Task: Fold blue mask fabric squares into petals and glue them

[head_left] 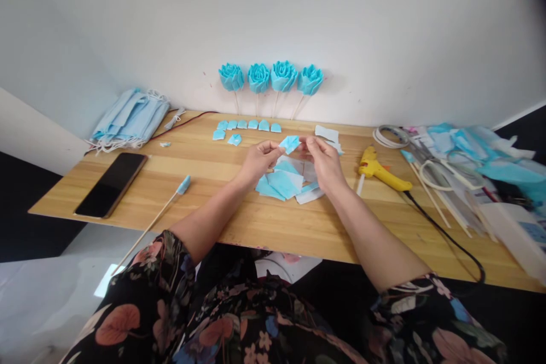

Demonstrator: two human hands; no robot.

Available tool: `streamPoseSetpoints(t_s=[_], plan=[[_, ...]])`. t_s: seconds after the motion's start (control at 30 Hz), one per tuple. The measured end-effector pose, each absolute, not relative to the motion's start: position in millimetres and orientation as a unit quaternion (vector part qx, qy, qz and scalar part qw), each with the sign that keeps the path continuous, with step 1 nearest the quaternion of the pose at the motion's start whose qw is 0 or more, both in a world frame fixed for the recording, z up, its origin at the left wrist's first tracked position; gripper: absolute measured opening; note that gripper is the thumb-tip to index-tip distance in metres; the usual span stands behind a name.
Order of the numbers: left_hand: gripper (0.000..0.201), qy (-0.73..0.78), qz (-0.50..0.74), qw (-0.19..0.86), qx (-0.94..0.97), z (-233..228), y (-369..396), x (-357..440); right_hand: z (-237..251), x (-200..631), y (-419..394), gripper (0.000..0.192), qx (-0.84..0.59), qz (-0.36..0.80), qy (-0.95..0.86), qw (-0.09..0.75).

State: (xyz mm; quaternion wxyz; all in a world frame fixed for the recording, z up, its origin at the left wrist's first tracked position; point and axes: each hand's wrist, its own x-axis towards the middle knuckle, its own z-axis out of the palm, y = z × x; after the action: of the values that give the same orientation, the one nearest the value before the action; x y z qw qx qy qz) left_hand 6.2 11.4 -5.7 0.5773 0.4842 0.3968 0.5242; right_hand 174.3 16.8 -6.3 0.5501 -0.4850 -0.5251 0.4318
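Both hands hold a small folded piece of blue mask fabric (290, 144) just above the table. My left hand (261, 160) pinches its left corner between thumb and finger. At its right edge, the fingertips of my right hand (323, 160) close on it; part of that grip is hidden. Under my hands lie several loose blue and white fabric squares (277, 183). Farther back, several folded blue petals (252, 124) lie in rows. A stick with a small blue bud (183, 185) rests to the left, sticking out past the front edge.
Several blue fabric roses (258, 78) on sticks lean against the wall. At left are a phone (111, 185) and a pile of face masks (130, 119). At right lie a yellow glue gun (381, 170) with a black cord, a tape roll (390, 136), scissors (446, 174) and fabric scraps (490, 151).
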Motion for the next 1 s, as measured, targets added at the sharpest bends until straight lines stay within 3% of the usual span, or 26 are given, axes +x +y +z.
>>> streamPoseSetpoints(t_s=[0.43,0.63,0.83,1.0], plan=[[0.024,0.420,0.526,0.569,0.473,-1,7,8,-3,173,16,0.021,-0.485,0.407,-0.548,0.546],[0.037,0.430,0.543,0.442,0.570,4,2,8,15,186,32,0.026,-0.497,0.392,-0.516,0.577],[0.033,0.340,0.466,0.244,0.780,26,-18,7,29,161,52,0.026,-0.537,0.436,-0.585,0.423],[0.035,0.300,0.458,0.189,0.815,34,-22,6,23,119,69,0.023,-0.530,0.466,-0.630,0.325]])
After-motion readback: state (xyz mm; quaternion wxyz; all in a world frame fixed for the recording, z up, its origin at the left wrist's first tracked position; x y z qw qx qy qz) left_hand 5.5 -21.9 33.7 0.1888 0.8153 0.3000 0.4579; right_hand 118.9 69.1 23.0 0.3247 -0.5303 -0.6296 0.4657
